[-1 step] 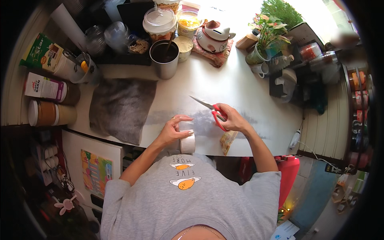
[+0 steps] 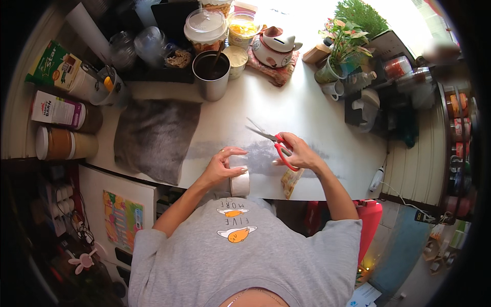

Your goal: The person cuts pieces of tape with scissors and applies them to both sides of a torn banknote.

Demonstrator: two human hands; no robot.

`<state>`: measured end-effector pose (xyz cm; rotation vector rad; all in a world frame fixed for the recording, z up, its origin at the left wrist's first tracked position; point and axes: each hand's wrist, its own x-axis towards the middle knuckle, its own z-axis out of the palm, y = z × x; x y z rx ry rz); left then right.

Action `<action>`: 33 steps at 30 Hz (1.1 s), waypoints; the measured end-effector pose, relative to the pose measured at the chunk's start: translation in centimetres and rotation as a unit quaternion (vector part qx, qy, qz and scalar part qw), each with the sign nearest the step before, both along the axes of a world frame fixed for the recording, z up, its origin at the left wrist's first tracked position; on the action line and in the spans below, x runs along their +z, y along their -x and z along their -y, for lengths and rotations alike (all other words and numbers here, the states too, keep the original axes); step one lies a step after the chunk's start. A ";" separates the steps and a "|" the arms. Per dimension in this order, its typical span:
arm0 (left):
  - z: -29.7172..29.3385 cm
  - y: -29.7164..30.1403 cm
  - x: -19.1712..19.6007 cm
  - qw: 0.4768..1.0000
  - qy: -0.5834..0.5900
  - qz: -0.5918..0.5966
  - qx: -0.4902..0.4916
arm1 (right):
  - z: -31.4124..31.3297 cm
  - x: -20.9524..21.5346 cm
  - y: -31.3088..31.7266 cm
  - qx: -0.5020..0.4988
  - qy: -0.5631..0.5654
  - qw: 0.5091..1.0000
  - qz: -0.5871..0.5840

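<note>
My right hand (image 2: 303, 153) has its thumb and fingers in the red handles of a pair of scissors (image 2: 278, 139). The blades stand slightly apart and point away to the left, over the table with nothing between them. At the near edge, my left hand (image 2: 223, 166) curls round a white roll (image 2: 239, 185) that looks like wide tape. Thumb and forefinger are at its upper end, where a pale strip seems to lift off. A small yellowish patterned packet or cloth (image 2: 291, 182) lies below my right hand.
A dark grey cloth (image 2: 157, 138) covers the table's left part. Behind it stand a steel tumbler (image 2: 212, 84), lidded tubs and a cat-shaped pot (image 2: 273, 48). Jars (image 2: 53, 144) line the left edge. A potted plant (image 2: 337, 48) and a white mug (image 2: 333, 90) stand back right.
The scissors' blades have parted from nearly closed to slightly open. My right hand has shifted a little to the right and its thumb has spread. My left hand looks still.
</note>
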<state>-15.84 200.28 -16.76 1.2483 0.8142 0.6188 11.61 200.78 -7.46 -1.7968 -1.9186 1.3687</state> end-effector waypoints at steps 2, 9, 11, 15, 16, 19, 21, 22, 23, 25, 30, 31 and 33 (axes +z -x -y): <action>0.0 0.0 0.2 1.000 0.000 0.002 -0.002 | -0.1 0.1 -0.8 0.054 0.001 0.998 0.043; -0.1 0.2 0.1 1.000 0.012 -0.004 -0.005 | -1.9 -0.1 0.3 0.212 -0.033 0.971 0.101; -0.2 0.1 0.5 1.000 0.019 0.000 -0.004 | -3.0 0.2 1.1 0.239 -0.015 0.965 0.110; 0.0 -0.1 0.4 1.000 0.023 0.007 0.008 | -4.5 0.7 2.3 0.281 0.019 0.950 0.132; 0.1 -0.1 0.1 1.000 0.023 0.008 0.013 | -4.8 0.6 2.4 0.287 0.017 0.949 0.129; 0.3 -0.1 -0.4 0.995 0.094 0.027 0.018 | -5.2 1.0 2.6 0.303 -0.010 0.946 0.117; -0.1 -0.1 0.8 0.996 0.086 0.011 0.002 | -5.2 1.2 2.1 0.308 -0.037 0.944 0.115; -0.3 -0.1 1.2 0.997 0.083 0.003 -0.006 | -5.1 1.2 1.8 0.310 -0.053 0.942 0.118; -0.2 -0.1 0.8 0.998 0.068 0.008 -0.003 | -5.0 1.2 1.7 0.313 -0.069 0.940 0.120; 0.0 -0.1 -0.5 0.999 0.038 0.017 0.004 | -5.0 1.3 1.8 0.318 -0.074 0.937 0.126; -0.4 0.0 0.8 0.998 0.069 0.001 -0.012 | -5.2 1.3 2.3 0.309 -0.059 0.940 0.133; -0.6 0.1 1.6 0.995 0.096 -0.020 -0.028 | -5.3 1.3 2.3 0.304 -0.056 0.942 0.132; -0.5 0.0 2.1 0.994 0.107 0.024 -0.013 | -5.6 1.3 2.5 0.304 -0.055 0.942 0.130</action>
